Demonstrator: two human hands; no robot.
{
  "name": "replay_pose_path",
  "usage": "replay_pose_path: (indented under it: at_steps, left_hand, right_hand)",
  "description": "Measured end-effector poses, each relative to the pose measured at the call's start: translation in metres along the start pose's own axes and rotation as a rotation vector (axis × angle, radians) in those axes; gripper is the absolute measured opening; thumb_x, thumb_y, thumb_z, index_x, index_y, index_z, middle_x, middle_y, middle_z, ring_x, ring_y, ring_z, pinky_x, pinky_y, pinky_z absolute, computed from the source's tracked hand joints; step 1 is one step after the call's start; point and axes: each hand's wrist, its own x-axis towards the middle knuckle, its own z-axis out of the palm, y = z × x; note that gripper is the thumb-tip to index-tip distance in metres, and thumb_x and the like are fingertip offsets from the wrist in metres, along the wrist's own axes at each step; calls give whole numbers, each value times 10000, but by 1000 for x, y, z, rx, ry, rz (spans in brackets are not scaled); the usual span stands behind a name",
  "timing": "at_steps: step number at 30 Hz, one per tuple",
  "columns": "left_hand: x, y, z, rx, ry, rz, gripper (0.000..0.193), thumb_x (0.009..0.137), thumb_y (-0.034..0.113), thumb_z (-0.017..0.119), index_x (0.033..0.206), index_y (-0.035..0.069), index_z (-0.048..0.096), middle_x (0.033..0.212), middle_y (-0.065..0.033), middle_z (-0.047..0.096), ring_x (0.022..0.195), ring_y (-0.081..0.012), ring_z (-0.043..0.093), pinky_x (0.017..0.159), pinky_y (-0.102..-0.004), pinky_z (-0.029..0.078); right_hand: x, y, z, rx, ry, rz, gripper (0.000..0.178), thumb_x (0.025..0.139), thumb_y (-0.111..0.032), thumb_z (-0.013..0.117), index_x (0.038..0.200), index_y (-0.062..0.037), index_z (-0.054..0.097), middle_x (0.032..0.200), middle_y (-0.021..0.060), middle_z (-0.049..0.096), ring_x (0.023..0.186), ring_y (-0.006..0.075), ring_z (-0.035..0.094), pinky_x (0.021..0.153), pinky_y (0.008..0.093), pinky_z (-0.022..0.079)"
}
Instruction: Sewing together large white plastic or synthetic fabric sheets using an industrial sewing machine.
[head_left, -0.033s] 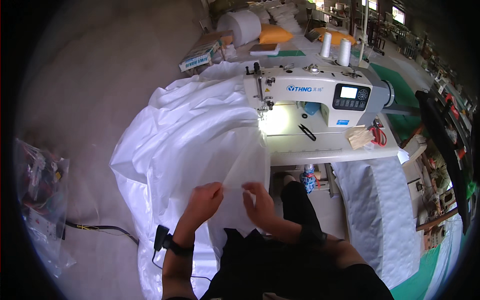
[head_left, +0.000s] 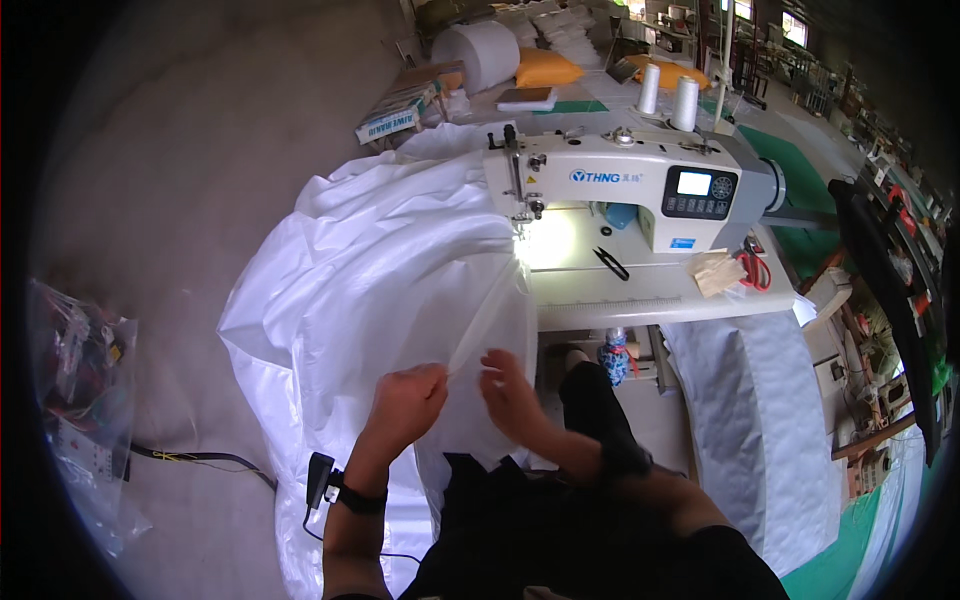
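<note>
A large glossy white sheet [head_left: 340, 270] spreads from the white sewing machine [head_left: 588, 155] down over my lap and off to the left. My left hand [head_left: 406, 405] is closed like a fist on the sheet's edge, where a narrow folded strip [head_left: 483, 318] runs up toward the lit needle area. To its right, my right hand [head_left: 510, 398] hovers by that edge with fingers bent and apart, apparently holding nothing. The machine's presser foot is lost in the lamp's glare.
Black thread snips [head_left: 612, 263], a tan scrap [head_left: 716, 273] and red-handled scissors [head_left: 755, 270] lie on the machine bed. White thread cones [head_left: 685, 104] stand behind. A grey-white sheet [head_left: 750, 430] hangs at right. A clear plastic bag [head_left: 85, 390] is at far left.
My right hand has shifted slightly up and left, its fingers a little more raised. My left hand stays closed on the sheet's edge, and the folded strip shows more plainly.
</note>
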Motion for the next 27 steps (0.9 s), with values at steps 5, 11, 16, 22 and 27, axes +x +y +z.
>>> replay_pose_path:
  at_steps: [5, 11, 16, 22, 27]
  left_hand:
    - [20, 64, 6, 327, -183, 260, 70, 655, 134, 622, 682, 75, 594, 704, -62, 566, 707, -253, 598, 591, -402, 469]
    - [8, 42, 25, 94, -89, 224, 92, 725, 96, 588, 740, 10, 616, 1056, -130, 601, 1114, -288, 531, 927, -423, 436]
    - [21, 55, 25, 18, -41, 288, 103, 707, 46, 588, 781, -18, 621, 1116, -142, 603, 1080, -325, 559, 954, -425, 439]
    - [30, 66, 55, -62, -232, 332, 196, 678, 22, 577, 865, -31, 600, 1083, -173, 615, 1018, -337, 584, 881, -390, 481]
    - [17, 40, 64, -16, -381, 175, 225, 713, 28, 558, 918, -40, 620, 1045, -200, 628, 943, -345, 612, 824, -375, 503]
  right_hand:
    - [-22, 53, 77, -24, -512, -133, 144, 875, -78, 549, 994, -9, 592, 917, 131, 619, 860, 253, 595, 749, 355, 487]
    - [-64, 3, -1, -33, -422, 202, 110, 911, -112, 540, 922, -19, 597, 730, 65, 602, 678, 144, 582, 625, 312, 486]
    - [-94, 83, -45, 210, 125, 787, 263, 917, -268, 585, 1014, -26, 619, 807, 58, 609, 709, 141, 584, 630, 297, 486]
    - [-69, 109, -27, 878, 67, 851, 275, 944, -272, 539, 1047, -23, 596, 833, 40, 588, 718, 109, 557, 645, 272, 475]
    - [-63, 56, -64, 653, 286, 705, 211, 963, -235, 499, 952, -37, 572, 749, 33, 562, 686, 103, 554, 618, 278, 478]
